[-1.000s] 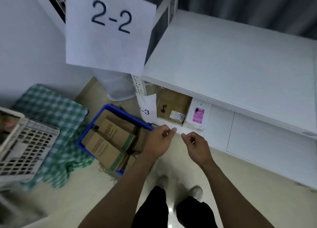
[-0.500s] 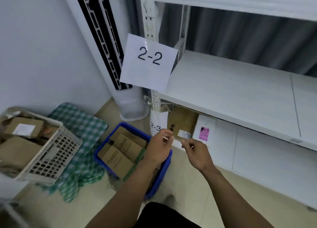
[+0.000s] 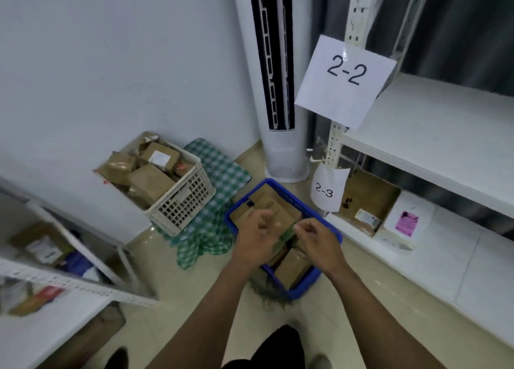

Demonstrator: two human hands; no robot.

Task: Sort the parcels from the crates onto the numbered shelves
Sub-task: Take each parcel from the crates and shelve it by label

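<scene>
Parcels fill blue crate; beige floor beneath.

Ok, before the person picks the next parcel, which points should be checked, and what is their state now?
1. Parcels in the blue crate: ok, several brown boxes lie inside.
2. Free hands: cannot tell; the left hand and right hand are blurred above the crate, fingers curled.
3. Room on shelf 2-2: ok, bare board shows.
4. Room on shelf 2-3: ok; a brown box and a white parcel stand at its left end, bare board beside them.
5. Next parcel's label readable: cannot tell, too blurred.
</scene>
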